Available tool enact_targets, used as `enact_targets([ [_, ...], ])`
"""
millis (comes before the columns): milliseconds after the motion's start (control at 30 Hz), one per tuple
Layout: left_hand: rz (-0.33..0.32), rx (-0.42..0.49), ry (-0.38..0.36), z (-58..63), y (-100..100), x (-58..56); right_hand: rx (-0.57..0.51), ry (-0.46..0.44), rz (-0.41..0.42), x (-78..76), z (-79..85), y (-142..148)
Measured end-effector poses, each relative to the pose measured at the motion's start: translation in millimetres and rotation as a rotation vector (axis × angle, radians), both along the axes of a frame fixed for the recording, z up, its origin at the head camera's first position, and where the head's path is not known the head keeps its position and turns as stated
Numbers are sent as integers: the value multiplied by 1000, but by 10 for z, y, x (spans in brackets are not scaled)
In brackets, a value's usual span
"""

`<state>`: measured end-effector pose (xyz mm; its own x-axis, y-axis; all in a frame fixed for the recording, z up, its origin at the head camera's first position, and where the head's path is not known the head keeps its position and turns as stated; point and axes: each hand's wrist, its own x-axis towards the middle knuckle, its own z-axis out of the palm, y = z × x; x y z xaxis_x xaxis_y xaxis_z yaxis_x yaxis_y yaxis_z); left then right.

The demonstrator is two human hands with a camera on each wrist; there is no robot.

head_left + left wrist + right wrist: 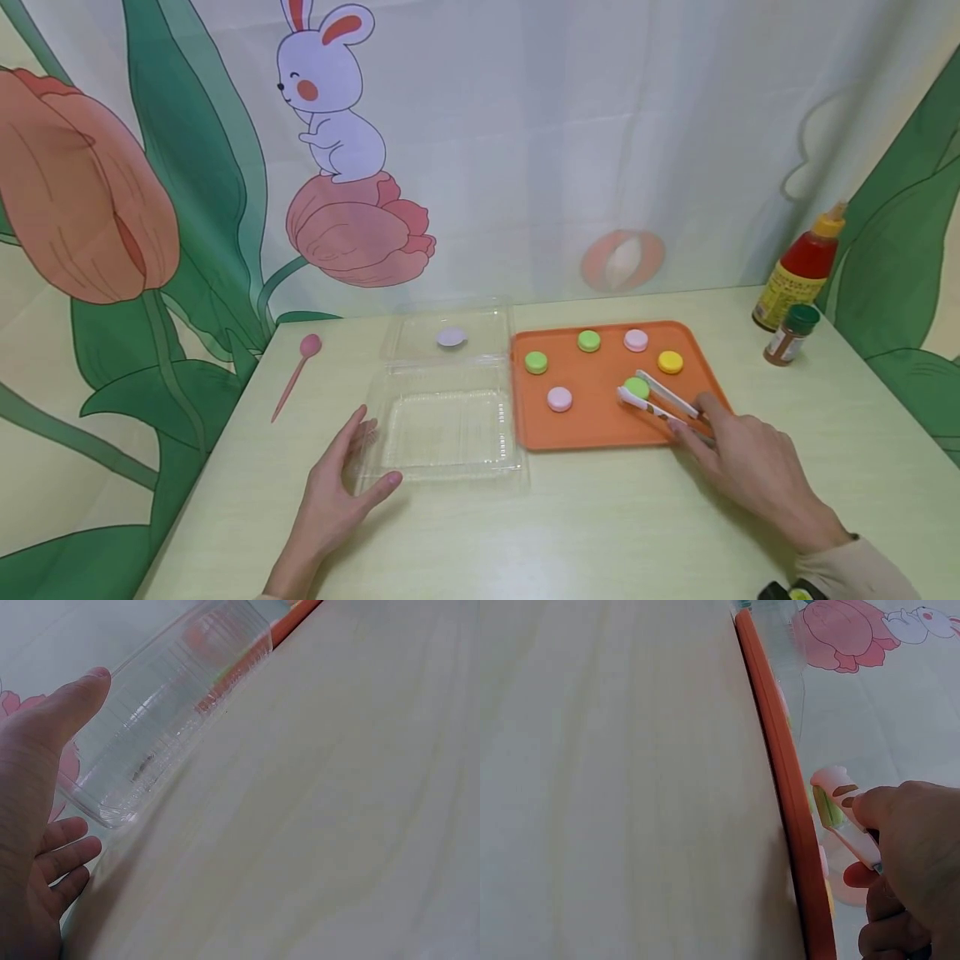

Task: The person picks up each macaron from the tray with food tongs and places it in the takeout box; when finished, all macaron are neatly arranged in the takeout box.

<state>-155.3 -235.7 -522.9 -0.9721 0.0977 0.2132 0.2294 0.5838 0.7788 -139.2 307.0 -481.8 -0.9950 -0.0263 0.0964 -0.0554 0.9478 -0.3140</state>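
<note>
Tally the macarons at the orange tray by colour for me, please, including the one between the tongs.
Green macarons: 3
Pink macarons: 2
Yellow macarons: 1
Total: 6

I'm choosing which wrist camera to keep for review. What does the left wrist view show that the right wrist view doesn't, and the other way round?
Only the left wrist view shows the left hand, its thumb apart from its fingers, beside the clear plastic container.

Only the right wrist view shows the right hand, the tongs it holds, the green macaron between their tips, and the printed rabbit.

Both show parts of the orange tray, the table, the clear plastic container and pink flower print.
</note>
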Motion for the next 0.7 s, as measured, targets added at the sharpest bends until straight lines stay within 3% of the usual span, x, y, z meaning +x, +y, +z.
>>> enact_targets([
  [200, -2, 0, 3, 3, 1, 0, -21, 23, 1, -49, 97, -9],
  [433, 9, -8, -12, 6, 1, 0, -25, 173, 40, -153, 255, -40],
  [700, 12, -11, -17, 12, 13, -3, -14, 241, 107, -310, 452, -263],
])
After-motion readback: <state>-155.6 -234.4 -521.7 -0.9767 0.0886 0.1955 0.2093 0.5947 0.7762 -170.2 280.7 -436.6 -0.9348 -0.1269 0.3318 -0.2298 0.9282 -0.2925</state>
